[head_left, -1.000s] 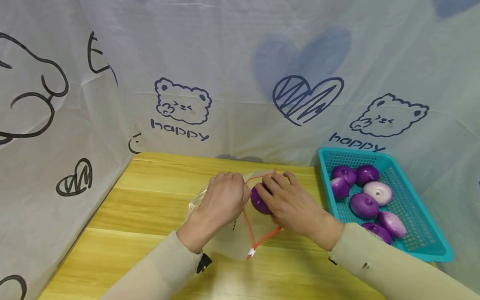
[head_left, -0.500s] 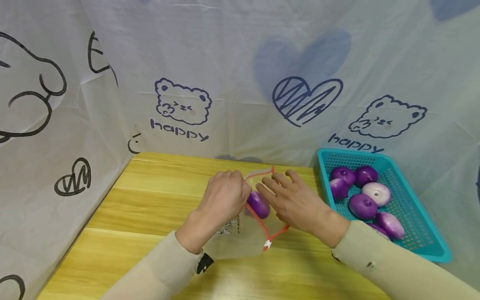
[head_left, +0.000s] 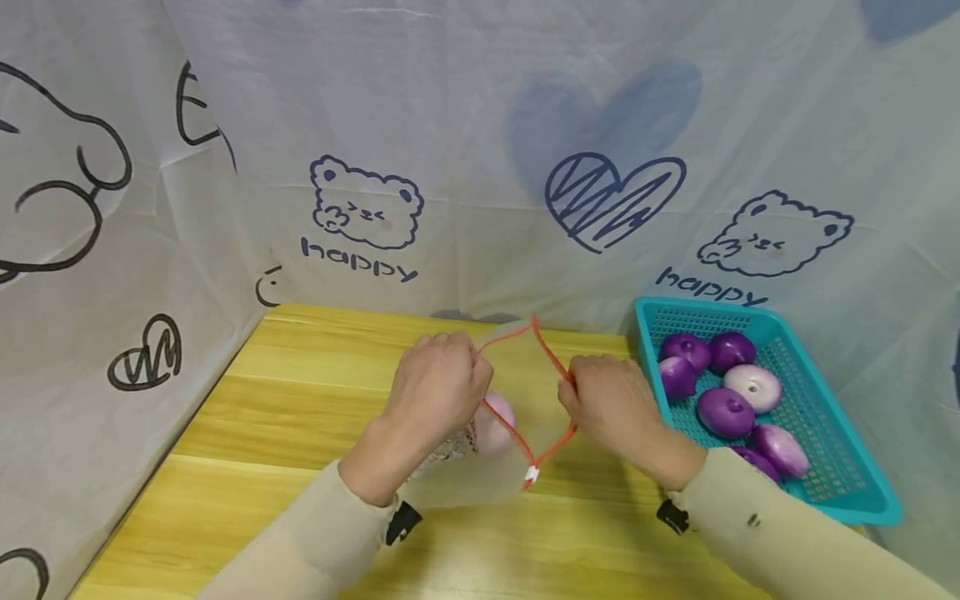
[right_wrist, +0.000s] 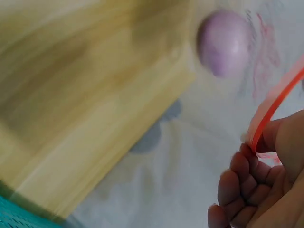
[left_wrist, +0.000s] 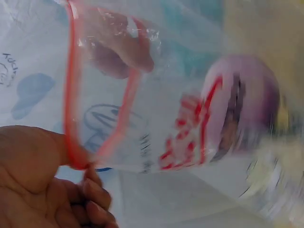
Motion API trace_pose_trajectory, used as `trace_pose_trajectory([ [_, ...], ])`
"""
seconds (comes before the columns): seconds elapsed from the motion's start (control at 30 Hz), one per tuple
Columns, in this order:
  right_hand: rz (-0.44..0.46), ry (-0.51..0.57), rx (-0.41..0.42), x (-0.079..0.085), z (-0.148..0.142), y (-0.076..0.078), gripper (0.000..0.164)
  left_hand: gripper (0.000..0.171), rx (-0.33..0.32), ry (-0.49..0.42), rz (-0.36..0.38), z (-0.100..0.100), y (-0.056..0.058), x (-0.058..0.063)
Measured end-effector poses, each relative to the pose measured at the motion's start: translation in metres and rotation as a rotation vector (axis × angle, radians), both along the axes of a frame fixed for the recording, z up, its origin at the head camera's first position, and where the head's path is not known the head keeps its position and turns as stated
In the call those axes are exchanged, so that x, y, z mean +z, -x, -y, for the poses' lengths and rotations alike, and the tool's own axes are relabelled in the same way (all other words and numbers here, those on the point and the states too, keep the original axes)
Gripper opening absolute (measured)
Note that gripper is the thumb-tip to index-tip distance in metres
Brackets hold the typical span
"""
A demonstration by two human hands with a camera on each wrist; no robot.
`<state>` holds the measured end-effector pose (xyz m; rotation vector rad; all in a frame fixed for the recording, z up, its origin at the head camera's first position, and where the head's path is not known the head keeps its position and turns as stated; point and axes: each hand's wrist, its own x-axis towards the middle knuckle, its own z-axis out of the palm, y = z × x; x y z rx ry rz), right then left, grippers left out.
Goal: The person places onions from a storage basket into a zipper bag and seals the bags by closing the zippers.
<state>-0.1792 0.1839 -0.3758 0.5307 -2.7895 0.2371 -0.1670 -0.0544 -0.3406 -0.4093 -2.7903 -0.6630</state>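
A clear zipper bag (head_left: 480, 487) with orange-red zipper edges and a white slider (head_left: 532, 474) hangs between both hands over the table, its mouth spread wide. My left hand (head_left: 438, 383) pinches one side of the mouth between thumb and fingers. On the opposite side, my right hand (head_left: 611, 408) pinches the other zipper edge, as the right wrist view shows. Inside the bag lies a purple onion (left_wrist: 244, 102), pale pink through the plastic, low and toward the left hand. Red and dark print (left_wrist: 183, 137) marks the bag's wall.
A turquoise mesh basket (head_left: 705, 305) stands at the right with several purple onions (head_left: 726, 412) and a paler one (head_left: 752, 387) in it. The wooden table (head_left: 300, 400) meets a white printed cloth (head_left: 480, 167) behind and at the left.
My right hand has let go of the onion, which dropped deeper into the bag. That hand then moved right and took hold of the zipper edge, and the mouth is now spread wider.
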Motion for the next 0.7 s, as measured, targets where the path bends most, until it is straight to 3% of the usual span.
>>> trace_pose_trajectory([
  [0.17,0.133,0.054,-0.104,0.008,-0.003,0.013,0.028,0.025,-0.023,0.012,0.087,-0.002,-0.012,0.016],
  [0.23,0.220,0.060,-0.092,0.008,-0.001,0.013,0.026,0.023,-0.042,0.001,0.118,-0.003,-0.016,0.021],
  [0.33,0.304,0.104,-0.042,0.007,0.005,0.010,0.025,0.022,-0.054,0.072,0.063,-0.004,-0.015,0.020],
  [0.47,0.305,0.187,0.029,0.008,0.013,0.005,0.026,0.024,-0.057,0.237,-0.081,-0.004,-0.009,0.008],
  [0.57,0.293,0.201,0.038,0.010,0.016,0.002,0.027,0.023,-0.063,0.303,-0.127,-0.003,-0.006,0.002],
  [0.7,0.213,0.092,-0.030,0.011,0.009,0.005,0.027,0.020,0.008,0.395,-0.059,0.002,-0.004,0.009],
])
